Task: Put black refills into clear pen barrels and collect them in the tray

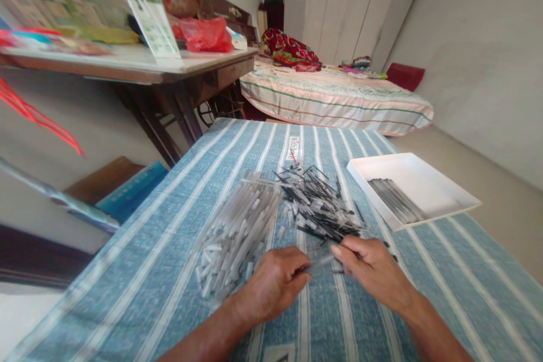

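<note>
Between my two hands lies a clear pen barrel (321,263), blurred and nearly level above the cloth. My left hand (278,274) is closed round its left end. The thumb and fingers of my right hand (373,268) pinch at its other end; whether a thinner part is held there too, I cannot tell. Left of centre spreads a pile of clear, whitish pen tubes (241,226), close to my left hand. Just beyond my right hand is a jumbled heap of black refills and small pale pieces (322,209).
A shallow white box (441,184) on the right contains a row of pens (396,201). Blue striped cloth (169,271) covers the table. A cluttered desk (199,65) stands at the left, and a bed (339,96) lies beyond the table.
</note>
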A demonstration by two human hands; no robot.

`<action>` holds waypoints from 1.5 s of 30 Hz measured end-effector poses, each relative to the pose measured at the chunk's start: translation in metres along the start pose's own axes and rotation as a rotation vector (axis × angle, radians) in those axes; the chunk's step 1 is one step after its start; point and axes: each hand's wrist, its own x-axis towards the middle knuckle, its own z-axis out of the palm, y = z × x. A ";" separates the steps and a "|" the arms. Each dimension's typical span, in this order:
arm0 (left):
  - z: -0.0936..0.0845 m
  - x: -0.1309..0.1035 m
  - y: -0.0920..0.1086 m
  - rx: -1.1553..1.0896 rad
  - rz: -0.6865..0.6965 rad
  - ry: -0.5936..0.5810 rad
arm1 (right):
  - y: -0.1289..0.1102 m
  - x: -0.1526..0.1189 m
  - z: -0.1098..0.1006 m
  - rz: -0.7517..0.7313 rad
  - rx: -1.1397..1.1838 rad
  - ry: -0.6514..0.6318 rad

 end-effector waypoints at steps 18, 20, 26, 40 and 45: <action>0.022 -0.003 -0.010 0.533 0.097 0.367 | 0.005 0.005 0.027 0.373 0.393 -0.006; 0.023 -0.003 -0.009 0.535 0.085 0.372 | 0.004 0.006 0.027 0.362 0.402 0.015; 0.022 -0.002 -0.005 0.406 0.039 0.305 | 0.001 0.006 0.022 0.322 0.362 0.064; 0.013 0.011 -0.003 -0.701 -0.529 0.298 | 0.015 0.012 0.015 0.209 0.423 0.178; 0.009 0.012 -0.001 -0.865 -0.611 0.340 | 0.019 0.014 0.020 0.232 0.412 0.173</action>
